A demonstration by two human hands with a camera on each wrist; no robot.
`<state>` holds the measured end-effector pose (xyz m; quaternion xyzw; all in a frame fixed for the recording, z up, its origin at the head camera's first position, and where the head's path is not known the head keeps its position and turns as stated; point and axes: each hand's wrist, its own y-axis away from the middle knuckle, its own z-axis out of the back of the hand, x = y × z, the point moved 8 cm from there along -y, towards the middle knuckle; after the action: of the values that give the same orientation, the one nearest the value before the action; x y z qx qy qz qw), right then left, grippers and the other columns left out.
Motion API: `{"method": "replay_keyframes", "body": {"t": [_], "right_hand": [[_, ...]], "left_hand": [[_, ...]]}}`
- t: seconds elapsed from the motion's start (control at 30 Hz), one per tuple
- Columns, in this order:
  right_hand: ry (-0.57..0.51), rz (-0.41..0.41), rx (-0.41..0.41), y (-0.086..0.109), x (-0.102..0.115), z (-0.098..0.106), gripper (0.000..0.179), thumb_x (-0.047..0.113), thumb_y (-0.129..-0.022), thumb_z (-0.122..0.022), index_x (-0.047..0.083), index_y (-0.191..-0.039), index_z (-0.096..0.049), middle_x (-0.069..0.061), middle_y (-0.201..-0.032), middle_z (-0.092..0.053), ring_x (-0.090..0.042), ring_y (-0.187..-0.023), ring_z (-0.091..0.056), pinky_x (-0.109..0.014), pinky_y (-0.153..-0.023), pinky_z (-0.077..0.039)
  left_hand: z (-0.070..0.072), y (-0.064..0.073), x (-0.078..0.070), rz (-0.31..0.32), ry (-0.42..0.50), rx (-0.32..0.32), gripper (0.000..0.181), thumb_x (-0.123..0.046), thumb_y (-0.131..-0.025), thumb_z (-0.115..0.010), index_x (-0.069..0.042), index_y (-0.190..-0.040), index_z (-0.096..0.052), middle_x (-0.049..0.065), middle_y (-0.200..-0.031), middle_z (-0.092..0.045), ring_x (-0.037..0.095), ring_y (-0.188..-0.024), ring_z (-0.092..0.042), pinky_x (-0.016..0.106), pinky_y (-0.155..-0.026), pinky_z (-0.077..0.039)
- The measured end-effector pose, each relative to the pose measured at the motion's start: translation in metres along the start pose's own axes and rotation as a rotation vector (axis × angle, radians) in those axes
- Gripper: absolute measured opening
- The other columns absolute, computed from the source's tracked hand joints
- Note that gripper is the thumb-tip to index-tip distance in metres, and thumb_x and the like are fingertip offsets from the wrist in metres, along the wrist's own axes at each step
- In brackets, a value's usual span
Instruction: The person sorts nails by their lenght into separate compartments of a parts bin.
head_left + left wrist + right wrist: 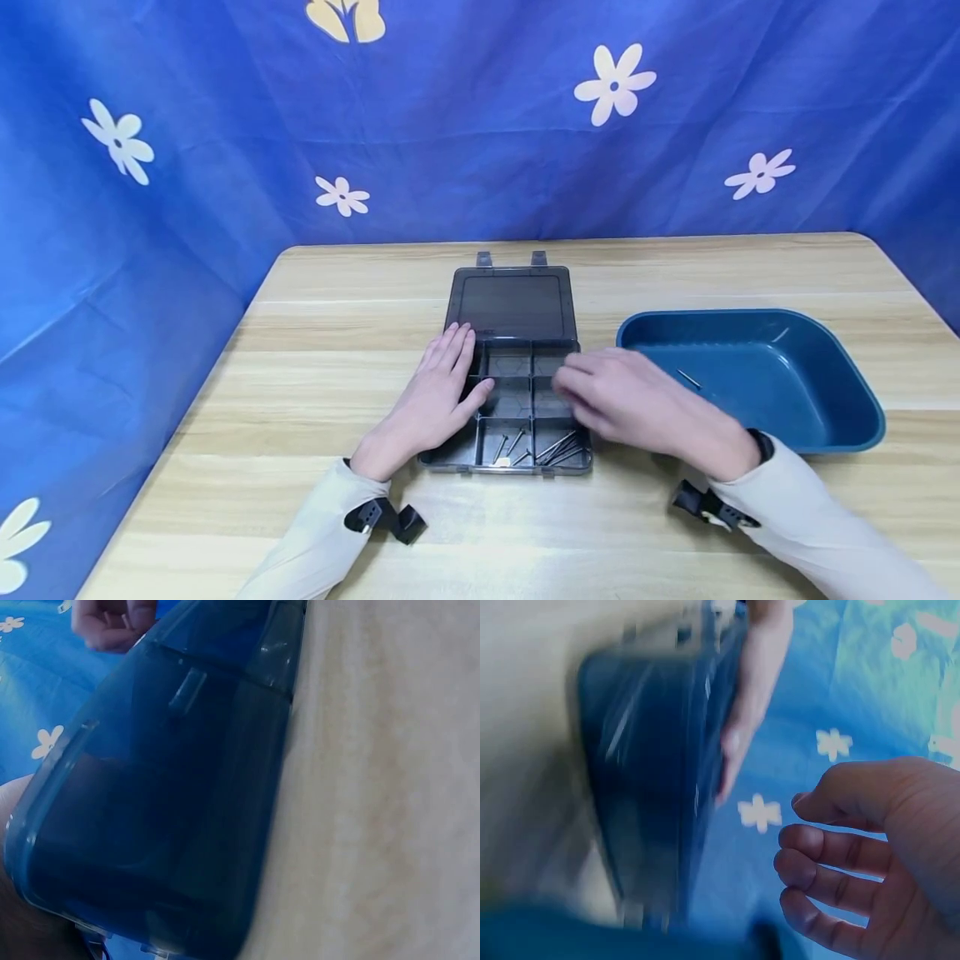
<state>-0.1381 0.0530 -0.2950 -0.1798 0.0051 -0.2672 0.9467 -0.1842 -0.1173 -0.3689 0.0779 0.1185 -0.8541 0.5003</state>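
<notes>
A dark translucent compartment box (510, 397) lies on the table, its lid (512, 306) folded back. My left hand (437, 387) rests on the left side of the box, fingers extended. My right hand (626, 400) is over the box's right-hand compartments, blurred in the head view. In the right wrist view, the right hand's fingers (832, 855) are loosely bent, the thumb apart from them, and nothing shows between. Several thin metal screws or nails (558, 448) lie in the front right compartment; a few more (510, 446) lie in the front middle one.
A blue plastic tray (840, 354) stands on the table, right of the box and beside my right forearm. One small screw or nail (688, 379) lies inside it. A blue curtain with white flowers (615, 85) hangs behind the wooden table (315, 333).
</notes>
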Motion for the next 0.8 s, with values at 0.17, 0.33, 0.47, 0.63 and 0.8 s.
{"method": "replay_keyframes", "body": {"t": [0.17, 0.33, 0.47, 0.63, 0.8], "right_hand": [[0.024, -0.109, -0.014, 0.028, -0.032, 0.018, 0.013, 0.007, -0.08, -0.071, 0.012, -0.092, -0.068, 0.004, -0.085, -0.065, -0.01, -0.071, -0.059, -0.032, -0.064, -0.053], [-0.006, -0.28, 0.145, 0.058, -0.062, 0.015, 0.012, 0.009, -0.081, -0.073, 0.015, -0.09, -0.067, 0.007, -0.083, -0.062, -0.003, -0.065, -0.051, -0.023, -0.056, -0.047], [-0.061, -0.361, 0.274, 0.081, -0.076, 0.003, 0.014, 0.008, -0.081, -0.072, 0.017, -0.089, -0.065, 0.008, -0.085, -0.062, -0.004, -0.068, -0.051, -0.024, -0.057, -0.047], [-0.144, -0.372, 0.36, 0.1, -0.084, -0.009, 0.017, 0.005, -0.081, -0.071, 0.016, -0.093, -0.066, 0.009, -0.089, -0.064, -0.006, -0.075, -0.055, -0.028, -0.061, -0.049], [-0.225, -0.362, 0.41, 0.112, -0.09, -0.017, 0.021, 0.008, -0.078, -0.076, 0.017, -0.092, -0.064, 0.016, -0.073, -0.053, 0.001, -0.067, -0.048, -0.023, -0.06, -0.045]], "left_hand": [[0.0, 0.0, 0.0, 0.004, 0.005, 0.005, 0.071, -0.042, -0.101, -0.039, 0.007, -0.149, -0.023, 0.023, -0.157, -0.021, 0.034, -0.148, -0.012, 0.047, -0.121, -0.011], [0.0, 0.001, 0.0, 0.007, 0.008, 0.003, 0.071, -0.042, -0.101, -0.04, 0.008, -0.149, -0.023, 0.023, -0.157, -0.021, 0.035, -0.147, -0.013, 0.047, -0.121, -0.011], [0.001, 0.002, 0.0, 0.009, 0.011, 0.002, 0.071, -0.042, -0.1, -0.04, 0.008, -0.148, -0.023, 0.023, -0.157, -0.021, 0.036, -0.147, -0.013, 0.047, -0.121, -0.01], [0.001, 0.002, 0.0, 0.005, 0.009, -0.005, 0.071, -0.042, -0.1, -0.041, 0.008, -0.148, -0.024, 0.023, -0.156, -0.022, 0.036, -0.147, -0.013, 0.047, -0.121, -0.011], [0.0, 0.001, 0.0, -0.002, 0.008, -0.011, 0.071, -0.042, -0.1, -0.041, 0.008, -0.148, -0.024, 0.023, -0.156, -0.023, 0.036, -0.147, -0.014, 0.047, -0.121, -0.011]]}}
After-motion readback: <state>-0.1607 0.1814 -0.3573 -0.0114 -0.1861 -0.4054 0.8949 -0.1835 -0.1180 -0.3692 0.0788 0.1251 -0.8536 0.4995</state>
